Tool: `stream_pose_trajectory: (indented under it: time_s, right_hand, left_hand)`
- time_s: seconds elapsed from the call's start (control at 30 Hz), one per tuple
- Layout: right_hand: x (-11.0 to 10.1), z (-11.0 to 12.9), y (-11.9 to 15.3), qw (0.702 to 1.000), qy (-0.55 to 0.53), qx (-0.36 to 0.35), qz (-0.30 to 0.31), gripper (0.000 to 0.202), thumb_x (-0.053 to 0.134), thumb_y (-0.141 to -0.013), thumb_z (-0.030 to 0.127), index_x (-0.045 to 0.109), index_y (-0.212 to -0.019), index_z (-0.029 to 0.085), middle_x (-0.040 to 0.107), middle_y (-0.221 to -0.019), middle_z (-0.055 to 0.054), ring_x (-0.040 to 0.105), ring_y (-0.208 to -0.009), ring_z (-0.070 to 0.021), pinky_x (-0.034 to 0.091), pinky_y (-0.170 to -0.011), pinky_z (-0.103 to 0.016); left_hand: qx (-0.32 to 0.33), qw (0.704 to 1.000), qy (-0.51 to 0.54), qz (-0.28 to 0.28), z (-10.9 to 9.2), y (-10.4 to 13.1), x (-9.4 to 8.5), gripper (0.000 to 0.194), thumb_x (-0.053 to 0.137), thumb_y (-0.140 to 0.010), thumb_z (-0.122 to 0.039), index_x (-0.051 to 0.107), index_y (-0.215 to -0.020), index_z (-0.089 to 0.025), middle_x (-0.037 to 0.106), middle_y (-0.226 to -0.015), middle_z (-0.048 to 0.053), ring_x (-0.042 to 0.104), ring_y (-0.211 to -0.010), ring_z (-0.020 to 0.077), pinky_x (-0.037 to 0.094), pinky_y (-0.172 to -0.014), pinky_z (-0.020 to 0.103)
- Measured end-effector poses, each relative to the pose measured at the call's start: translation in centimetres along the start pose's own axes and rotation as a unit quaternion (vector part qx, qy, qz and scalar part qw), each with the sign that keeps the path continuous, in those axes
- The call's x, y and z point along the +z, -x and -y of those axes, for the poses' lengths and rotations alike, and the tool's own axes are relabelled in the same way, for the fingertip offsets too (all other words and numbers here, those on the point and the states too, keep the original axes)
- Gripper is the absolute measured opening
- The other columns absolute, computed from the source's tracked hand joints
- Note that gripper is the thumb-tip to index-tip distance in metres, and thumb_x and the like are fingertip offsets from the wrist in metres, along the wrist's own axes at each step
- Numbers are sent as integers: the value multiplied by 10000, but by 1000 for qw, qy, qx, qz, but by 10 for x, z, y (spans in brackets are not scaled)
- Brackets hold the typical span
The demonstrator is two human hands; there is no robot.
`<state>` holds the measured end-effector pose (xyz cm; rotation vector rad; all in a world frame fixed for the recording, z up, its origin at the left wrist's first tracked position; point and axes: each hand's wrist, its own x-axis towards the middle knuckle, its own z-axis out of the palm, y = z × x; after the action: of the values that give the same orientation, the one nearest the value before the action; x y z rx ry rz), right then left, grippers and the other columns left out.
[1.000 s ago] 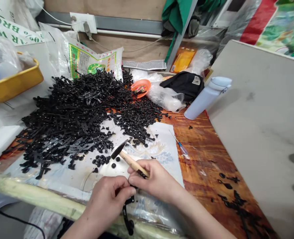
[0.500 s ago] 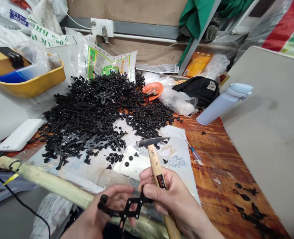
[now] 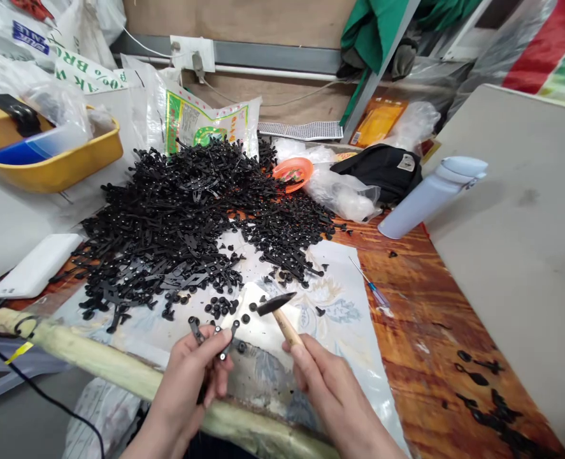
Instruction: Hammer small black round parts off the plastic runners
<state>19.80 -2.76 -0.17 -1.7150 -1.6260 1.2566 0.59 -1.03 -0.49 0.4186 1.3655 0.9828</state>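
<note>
My left hand (image 3: 191, 373) is closed around a black riveted linkage piece (image 3: 220, 344), whose jointed arms stick out past the thumb. In my right hand (image 3: 323, 376) is a hammer (image 3: 286, 322), gripped by its wooden handle, its dark head tilted up over the pale sheet. Small round black caps (image 3: 222, 306) lie on the white sheet (image 3: 339, 331) just beyond my hands. Behind them rises a big heap of black linkage parts (image 3: 177, 217).
To the right lie a screwdriver (image 3: 376, 293) and loose black parts (image 3: 492, 408) on the wooden table (image 3: 425, 319). A pale blue bottle (image 3: 428, 201) stands near a grey panel. At left are a white power bank-like box (image 3: 36, 264) and a yellow basin (image 3: 67, 162). A wrapped bar (image 3: 95, 357) runs along the front edge.
The linkage piece has passed from the right hand's fingers into my left hand, which has closed on it. My right hand has slid its hold on the hammer, whose head sits lower.
</note>
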Motion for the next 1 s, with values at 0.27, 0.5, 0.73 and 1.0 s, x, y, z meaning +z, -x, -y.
stream_pose_trajectory:
  time_s: [0.27,0.5,0.73,1.0]
  right_hand:
    - [15,-15,-2,985,173,-13,-8,267,253,-973,298,494,-910,201,624,-632,-44,621,-591,-202,301,-525,-271]
    - [14,-15,-1,990,139,-9,-5,253,315,-974,321,525,-957,181,652,-666,-69,637,-610,-210,316,-520,-263]
    - [10,-10,-3,992,124,20,28,258,315,-980,315,524,-968,165,608,-636,-34,599,-567,-167,300,-491,-242]
    - [8,-7,-4,987,151,29,45,214,287,-975,232,489,-955,164,606,-653,-48,600,-582,-183,296,-500,-249]
  left_hand:
    - [-31,998,-55,-25,-11,-16,14,356,740,-610,-379,449,-545,-184,587,-388,-19,384,-208,50,190,-210,123]
    - [-42,997,-68,-22,-13,-19,18,357,743,-613,-367,429,-592,-198,588,-387,-28,398,-217,54,177,-219,108]
    - [-49,995,-81,-44,-18,-18,20,370,748,-590,-374,419,-584,-203,585,-378,-21,398,-216,63,164,-219,114]
    - [-64,990,-116,-41,-21,-21,22,376,755,-568,-359,412,-577,-206,586,-372,-17,387,-215,59,149,-234,112]
